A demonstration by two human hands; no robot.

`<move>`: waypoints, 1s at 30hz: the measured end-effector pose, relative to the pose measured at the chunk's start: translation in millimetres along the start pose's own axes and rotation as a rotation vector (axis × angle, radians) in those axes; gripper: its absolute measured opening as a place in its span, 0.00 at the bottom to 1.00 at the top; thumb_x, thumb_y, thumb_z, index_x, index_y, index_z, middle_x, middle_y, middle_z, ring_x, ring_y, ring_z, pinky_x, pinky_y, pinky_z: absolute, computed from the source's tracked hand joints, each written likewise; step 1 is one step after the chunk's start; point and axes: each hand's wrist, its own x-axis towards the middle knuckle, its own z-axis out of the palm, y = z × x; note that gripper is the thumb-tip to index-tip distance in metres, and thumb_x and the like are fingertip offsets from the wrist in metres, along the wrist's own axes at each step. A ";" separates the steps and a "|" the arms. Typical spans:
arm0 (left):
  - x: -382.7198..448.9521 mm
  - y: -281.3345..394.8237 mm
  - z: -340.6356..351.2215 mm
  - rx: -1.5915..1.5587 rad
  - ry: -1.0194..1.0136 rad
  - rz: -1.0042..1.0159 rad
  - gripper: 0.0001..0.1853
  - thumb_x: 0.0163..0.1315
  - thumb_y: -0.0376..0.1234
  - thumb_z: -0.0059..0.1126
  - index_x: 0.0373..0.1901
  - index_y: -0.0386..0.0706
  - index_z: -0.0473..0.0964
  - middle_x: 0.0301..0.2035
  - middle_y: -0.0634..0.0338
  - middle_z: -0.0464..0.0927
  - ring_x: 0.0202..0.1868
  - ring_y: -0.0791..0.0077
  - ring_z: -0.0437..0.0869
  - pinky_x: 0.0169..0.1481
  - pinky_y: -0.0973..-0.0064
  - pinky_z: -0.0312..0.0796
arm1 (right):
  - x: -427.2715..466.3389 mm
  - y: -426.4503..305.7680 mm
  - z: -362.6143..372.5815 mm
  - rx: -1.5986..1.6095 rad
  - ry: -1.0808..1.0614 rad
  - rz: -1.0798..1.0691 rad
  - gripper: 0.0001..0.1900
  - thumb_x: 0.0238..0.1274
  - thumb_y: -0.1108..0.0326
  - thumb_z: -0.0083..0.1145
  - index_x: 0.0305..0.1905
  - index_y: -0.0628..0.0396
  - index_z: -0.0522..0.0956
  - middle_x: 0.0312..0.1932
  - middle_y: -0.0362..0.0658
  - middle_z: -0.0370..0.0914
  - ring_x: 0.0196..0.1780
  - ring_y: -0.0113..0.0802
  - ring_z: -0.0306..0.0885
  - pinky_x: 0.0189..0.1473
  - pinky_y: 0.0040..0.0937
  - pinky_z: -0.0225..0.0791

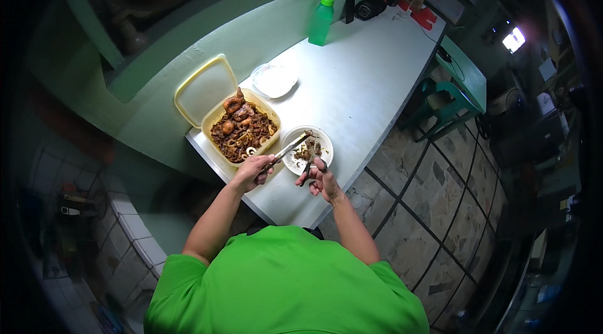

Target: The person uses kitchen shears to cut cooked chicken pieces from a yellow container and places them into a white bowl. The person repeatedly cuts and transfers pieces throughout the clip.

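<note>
My left hand (255, 172) grips metal tongs (290, 145), whose tips hold a small dark piece of food over a white bowl (330, 148). Fingers of my right hand (321, 181) are in the dark handles of a pair of scissors (309, 167), with the blades above the same bowl. Chopped brown food (306, 150) lies in the bowl. Just left of it stands a yellowish plastic container (278, 132) filled with dark cooked meat pieces and rings (245, 132). Its lid (206, 90) leans upright against the wall behind.
Behind the bowl, a white dish (274, 80) sits on the white table (348, 94). Farther back stand a green bottle (321, 22), a black phone-like object (349, 10) and a black bag-like item (370, 7). A green plastic chair (443, 103) is at the right.
</note>
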 end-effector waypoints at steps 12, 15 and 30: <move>-10.2 20.1 -37.1 0.164 0.091 0.218 0.10 0.65 0.40 0.58 0.34 0.42 0.79 0.21 0.65 0.75 0.12 0.86 0.62 0.15 0.85 0.52 | -1.3 -21.2 -8.9 -0.302 0.102 -0.072 0.27 0.62 0.41 0.56 0.19 0.54 0.77 0.20 0.41 0.79 0.13 0.19 0.63 0.15 0.17 0.55; -24.1 44.5 -61.7 0.252 0.138 0.254 0.10 0.64 0.40 0.60 0.34 0.43 0.81 0.20 0.66 0.77 0.13 0.88 0.64 0.16 0.86 0.53 | -5.2 -51.2 -9.8 -0.261 -0.189 -0.125 0.29 0.60 0.39 0.56 0.21 0.57 0.80 0.17 0.38 0.76 0.14 0.20 0.63 0.18 0.17 0.56; -73.8 67.1 -107.4 0.335 0.170 0.272 0.11 0.64 0.41 0.61 0.35 0.42 0.81 0.21 0.66 0.77 0.14 0.88 0.61 0.17 0.86 0.52 | 46.6 -81.0 46.6 -0.473 -0.352 -0.038 0.26 0.60 0.43 0.60 0.20 0.57 0.77 0.15 0.39 0.74 0.12 0.17 0.59 0.14 0.18 0.48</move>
